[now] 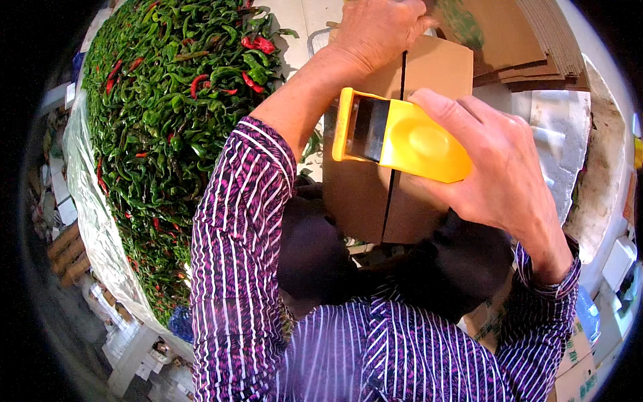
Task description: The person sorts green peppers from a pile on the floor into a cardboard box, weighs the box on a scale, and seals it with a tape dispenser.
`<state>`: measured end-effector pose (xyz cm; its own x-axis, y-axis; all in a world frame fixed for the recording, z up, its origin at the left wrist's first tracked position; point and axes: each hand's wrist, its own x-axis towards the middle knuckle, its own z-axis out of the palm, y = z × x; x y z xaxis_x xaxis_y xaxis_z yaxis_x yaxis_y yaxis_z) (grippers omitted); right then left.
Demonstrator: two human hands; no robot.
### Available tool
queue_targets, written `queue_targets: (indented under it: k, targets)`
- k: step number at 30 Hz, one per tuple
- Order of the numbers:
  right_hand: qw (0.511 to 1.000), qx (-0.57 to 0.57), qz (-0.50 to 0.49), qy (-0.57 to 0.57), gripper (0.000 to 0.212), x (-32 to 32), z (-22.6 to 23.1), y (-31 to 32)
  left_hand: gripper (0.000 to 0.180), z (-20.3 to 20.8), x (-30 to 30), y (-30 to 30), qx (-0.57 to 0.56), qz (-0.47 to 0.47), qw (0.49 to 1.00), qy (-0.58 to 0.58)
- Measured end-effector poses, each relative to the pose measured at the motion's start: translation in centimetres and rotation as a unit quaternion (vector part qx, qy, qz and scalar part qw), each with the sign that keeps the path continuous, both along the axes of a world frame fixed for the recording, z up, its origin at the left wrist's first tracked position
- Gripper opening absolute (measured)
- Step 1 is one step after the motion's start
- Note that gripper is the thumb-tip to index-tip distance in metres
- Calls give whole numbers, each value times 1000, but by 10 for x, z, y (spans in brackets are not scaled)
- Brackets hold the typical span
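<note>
In my right hand [506, 157] is a yellow packing tape dispenser [429, 139], gripped between thumb and fingers above a brown cardboard box [355, 201]. The box stands between my knees, its top flaps folded together with a dark seam running between them. My left hand [385, 33] is at the box's far end, fingers curled in; whatever is in them is hidden. The dispenser's open end, with a dark roll or gap behind its yellow bar, faces left.
A large heap of green chili peppers [167, 87], with some red ones, fills the left side on a clear plastic sheet [110, 228]. Flattened cardboard sheets [512, 33] are stacked at the far right. A printed carton [576, 375] sits at the lower right.
</note>
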<state>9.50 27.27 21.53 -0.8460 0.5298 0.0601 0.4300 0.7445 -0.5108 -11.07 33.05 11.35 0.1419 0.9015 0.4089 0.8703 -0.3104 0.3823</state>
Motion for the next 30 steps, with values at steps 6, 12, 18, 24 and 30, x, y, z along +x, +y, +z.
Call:
queue_targets:
  k: [6,12,18,24,30]
  targets:
    - [1000,6,-1,17,65,-1,-3,-4,25,-1,-1,-3,-12,40,998,49]
    - [1000,8,-2,-7,66,-3,3,-6,25,-6,-1,2,67,-4,998,0]
    - [1000,6,4,-25,66,-2,3,-6,26,0,0,-1,86,-5,996,18]
    - [999,33,-2,8,58,-2,-2,-7,28,2,2,-2,110,-28,993,13]
    - [1000,16,-2,-27,66,2,0,-7,29,-2,1,3,34,14,999,33]
